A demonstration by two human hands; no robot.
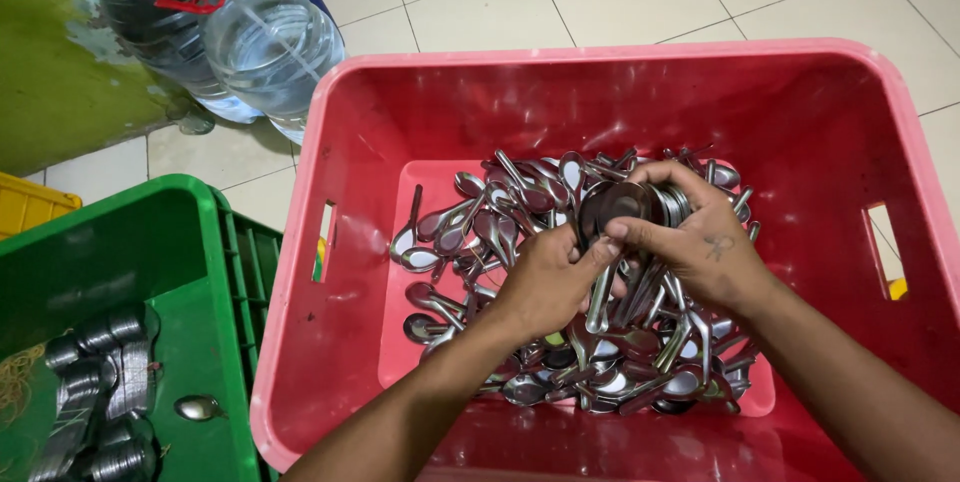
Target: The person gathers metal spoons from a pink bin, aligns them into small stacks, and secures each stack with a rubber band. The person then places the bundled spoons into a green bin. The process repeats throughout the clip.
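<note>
Red crate (380,112): spoon pile (500,232) uncountable; both hands, left (545,282), right (690,242), grips pinching one nested spoon stack (625,204).

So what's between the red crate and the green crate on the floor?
In the head view, nothing lies between the red crate and green crate; only a narrow strip of pale floor tile shows there.

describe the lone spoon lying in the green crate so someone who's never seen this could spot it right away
Start at the green crate to the left of the big red crate. On its floor, metal spoons lie nested in stacks along the left side. Just right of those stacks lies the single loose spoon, a short shiny metal one with its bowl facing up, lying alone rather than nested.
</note>
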